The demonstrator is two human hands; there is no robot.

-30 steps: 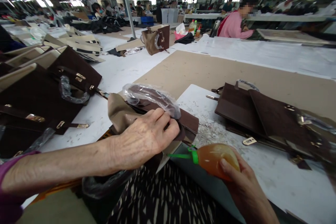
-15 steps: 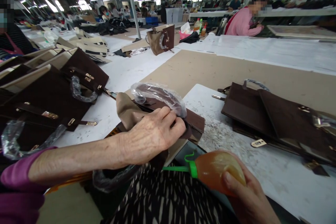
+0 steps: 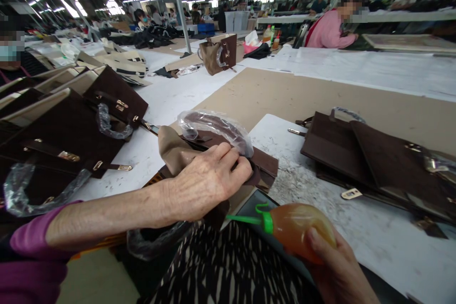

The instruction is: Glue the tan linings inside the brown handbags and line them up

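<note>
Closed over the upper part of a brown handbag [image 3: 265, 166] is my left hand [image 3: 210, 180], just below a handle [image 3: 217, 128] wrapped in clear plastic. The bag's tan fabric side [image 3: 174, 149] shows beyond my wrist. In my right hand [image 3: 335, 256] lies a squeeze bottle [image 3: 302, 228] of amber liquid, tilted on its side. Its green nozzle [image 3: 245, 219] points left, its tip at the bag's near edge under my left hand; whether it touches cannot be told. A second plastic-wrapped handle [image 3: 142, 242] hangs below my forearm. My left fingertips are hidden.
Several dark brown handbags [image 3: 67, 133] stand in a row at the left. More flat brown bag pieces [image 3: 342, 156] lie at the right on the white tabletop [image 3: 285, 137]. A tan-and-brown bag [image 3: 217, 54] stands farther back. A person in pink [image 3: 327, 28] sits across the table.
My right hand has shifted the bottle slightly right, and the nozzle now sits higher and closer to the bag's edge. My left hand stays on the bag.
</note>
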